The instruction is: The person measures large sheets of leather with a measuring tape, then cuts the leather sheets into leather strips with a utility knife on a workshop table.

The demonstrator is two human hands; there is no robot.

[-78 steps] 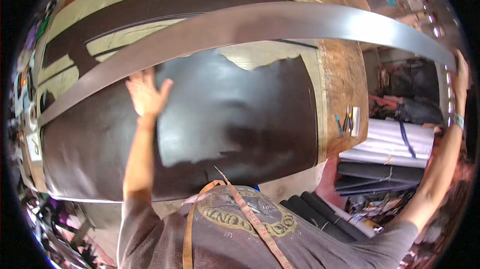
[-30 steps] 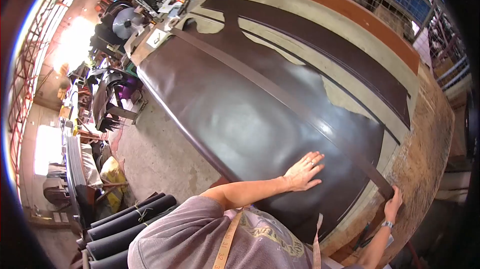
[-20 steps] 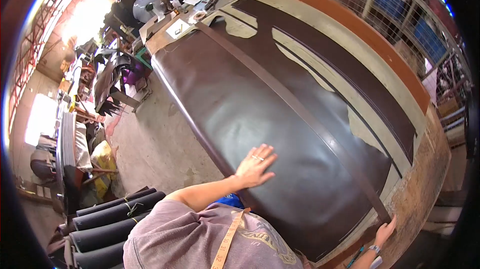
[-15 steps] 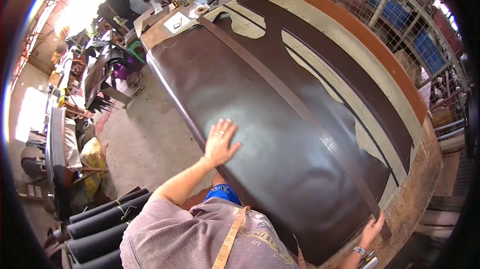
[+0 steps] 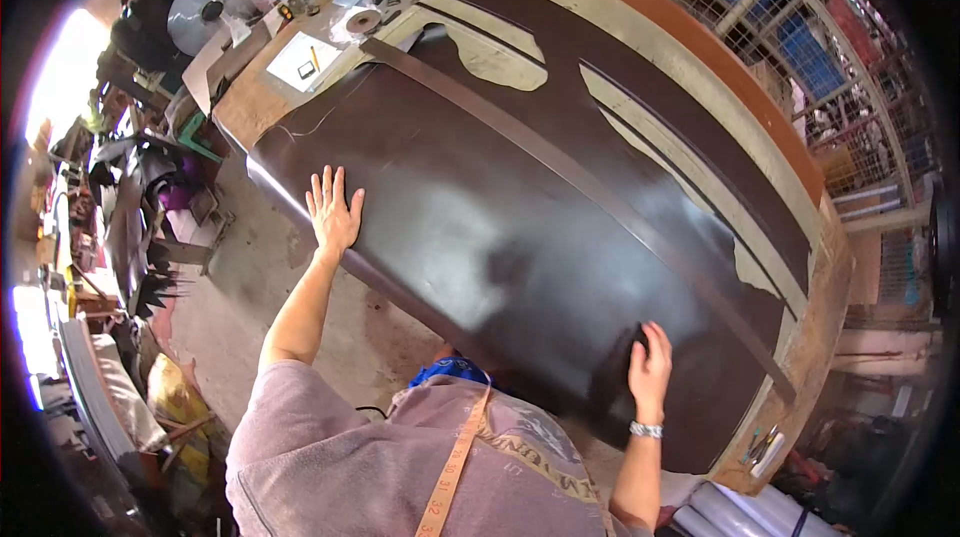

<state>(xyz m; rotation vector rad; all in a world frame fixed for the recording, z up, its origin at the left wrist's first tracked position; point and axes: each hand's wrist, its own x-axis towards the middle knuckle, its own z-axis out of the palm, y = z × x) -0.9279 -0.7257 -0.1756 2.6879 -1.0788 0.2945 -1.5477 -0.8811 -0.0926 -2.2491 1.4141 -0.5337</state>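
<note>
A large dark brown leather sheet (image 5: 430,197) covers the near side of the work table. My left hand (image 5: 336,209) lies flat on it by the near edge, fingers spread. Over the right part of the leather is my right hand (image 5: 652,362), fingers extended and holding nothing, with a dark reflection beside it. A long, narrow brown straightedge (image 5: 580,192) runs diagonally across the sheet, out of reach of both hands. Beyond it, the leather has irregular cut edges, and a long dark strip (image 5: 700,127) lies on the pale surface.
Orange-brown material (image 5: 690,32) runs along the far table edge. At the far left corner are a white paper (image 5: 300,62), a tape roll (image 5: 362,22) and a fan (image 5: 207,10). Small tools (image 5: 765,447) lie at the right corner. A measuring tape (image 5: 460,457) hangs around my neck.
My right hand has let go of the straightedge's near end and moved left over the leather. My left hand has slid further left along the sheet. The view has shifted.
</note>
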